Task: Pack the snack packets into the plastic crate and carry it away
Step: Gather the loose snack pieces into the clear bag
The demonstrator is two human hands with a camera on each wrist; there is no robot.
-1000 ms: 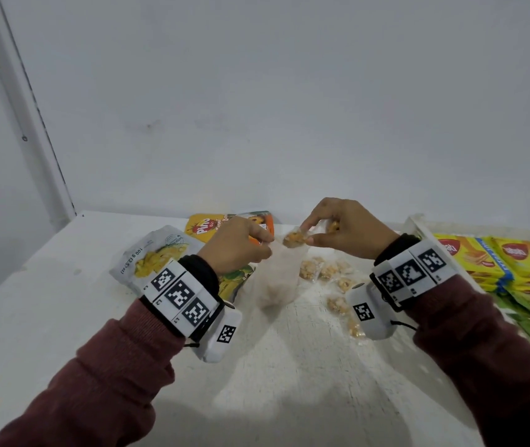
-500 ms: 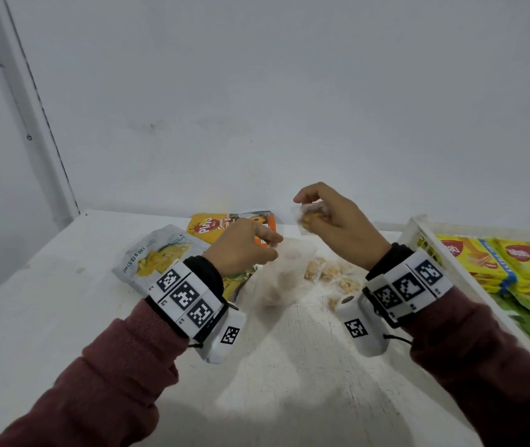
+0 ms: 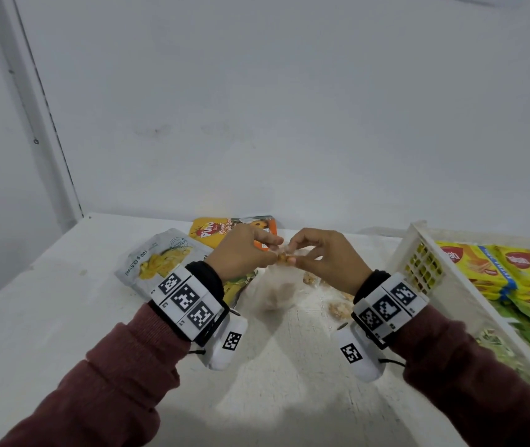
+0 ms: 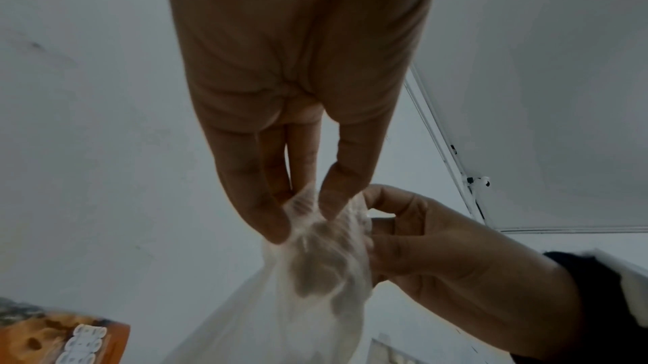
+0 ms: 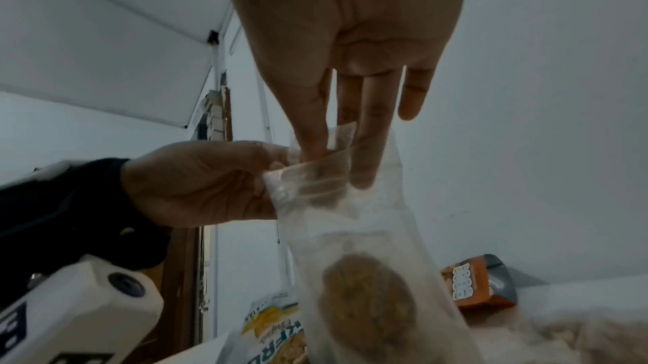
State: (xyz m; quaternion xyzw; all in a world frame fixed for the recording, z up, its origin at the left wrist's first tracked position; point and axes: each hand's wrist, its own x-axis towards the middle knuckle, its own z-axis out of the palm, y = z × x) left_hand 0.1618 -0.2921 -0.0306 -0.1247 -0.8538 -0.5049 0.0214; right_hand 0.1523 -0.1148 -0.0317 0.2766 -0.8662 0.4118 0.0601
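Over the white table, my left hand [image 3: 271, 250] pinches the mouth of a clear plastic bag [image 3: 278, 293] and holds it hanging; the left wrist view shows the bunched film between its fingertips [image 4: 266, 226]. My right hand [image 3: 292, 258] pinches a small clear snack packet [image 3: 284, 258] right at the bag's mouth, touching the left hand. In the right wrist view a round brown snack [image 5: 368, 303] lies low inside the bag. Several small snack packets [image 3: 337, 308] lie loose on the table under my right wrist. The white plastic crate [image 3: 418, 250] stands at the right.
Yellow wafer packs [image 3: 470, 266] and green packs fill the crate. A grey-white chips pouch [image 3: 160, 259] and a yellow-orange packet [image 3: 212, 232] lie behind my left hand by the wall. The table's left edge runs near a white post [image 3: 47, 124].
Half a second ago my right hand was raised, apart from the left, holding a small packet. It has come down to the bag's mouth beside the left hand, which keeps hold of the bag.
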